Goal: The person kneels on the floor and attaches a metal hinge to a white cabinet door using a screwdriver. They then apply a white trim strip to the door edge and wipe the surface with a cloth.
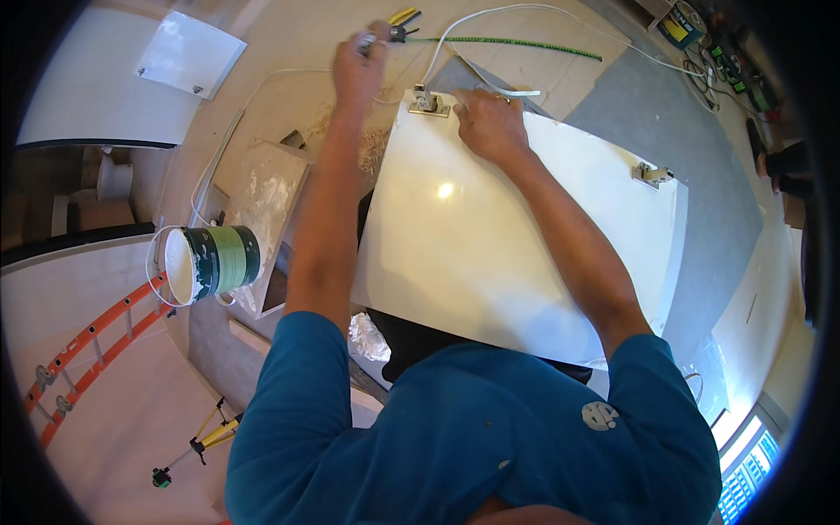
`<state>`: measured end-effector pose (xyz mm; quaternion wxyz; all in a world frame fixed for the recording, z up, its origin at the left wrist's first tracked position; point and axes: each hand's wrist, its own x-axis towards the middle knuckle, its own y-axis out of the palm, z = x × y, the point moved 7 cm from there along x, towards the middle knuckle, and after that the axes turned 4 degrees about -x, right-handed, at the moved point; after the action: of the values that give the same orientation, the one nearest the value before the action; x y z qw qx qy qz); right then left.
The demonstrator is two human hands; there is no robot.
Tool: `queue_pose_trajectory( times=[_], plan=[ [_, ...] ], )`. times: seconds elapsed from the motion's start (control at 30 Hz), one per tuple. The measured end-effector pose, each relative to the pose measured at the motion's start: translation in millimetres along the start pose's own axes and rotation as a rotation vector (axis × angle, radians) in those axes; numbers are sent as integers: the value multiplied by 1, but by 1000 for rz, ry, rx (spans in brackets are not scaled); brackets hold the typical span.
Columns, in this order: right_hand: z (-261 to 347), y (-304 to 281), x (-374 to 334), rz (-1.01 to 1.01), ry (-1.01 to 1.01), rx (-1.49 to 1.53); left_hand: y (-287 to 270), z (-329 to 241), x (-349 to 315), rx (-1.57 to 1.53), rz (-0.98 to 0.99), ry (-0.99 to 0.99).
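Note:
A glossy white cabinet door (pixel 464 236) lies across my lap. One metal hinge (pixel 429 102) is fixed at its far left corner and another hinge (pixel 652 174) near its right end. My right hand (pixel 492 125) grips the door's far edge just right of the first hinge, its fingertips partly hidden. My left hand (pixel 360 70) is raised beyond the far left corner, fingers closed around a small silvery piece. That hand is a little blurred, so I cannot make out the piece. Close to it on the floor is a tool with yellow-and-black handles (pixel 402 19).
A paint-smeared bucket (pixel 229 257) lies to the left, by a dusty board (pixel 262 210). Farther left are an orange ladder (pixel 96 346) and a yellow-black tripod (pixel 210 436). White cable (pixel 516 7) and a green strip (pixel 525 42) cross the far floor. Power tools (pixel 744 74) sit far right.

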<state>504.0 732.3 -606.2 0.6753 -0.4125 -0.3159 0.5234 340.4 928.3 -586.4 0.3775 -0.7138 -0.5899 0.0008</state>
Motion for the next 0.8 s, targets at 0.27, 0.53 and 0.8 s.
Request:
queue_pose_trajectory(
  times=[0.27, 0.53, 0.8],
  plan=[
    [-24, 17, 16, -5, 35, -116, -143, -11, -161, 72, 148, -196],
    [-48, 27, 21, 17, 84, -111, -222, -116, -315, 192, 291, -242],
    [-48, 28, 21, -47, 26, -83, -207, -138, -323, 233, 381, -193]
  ],
)
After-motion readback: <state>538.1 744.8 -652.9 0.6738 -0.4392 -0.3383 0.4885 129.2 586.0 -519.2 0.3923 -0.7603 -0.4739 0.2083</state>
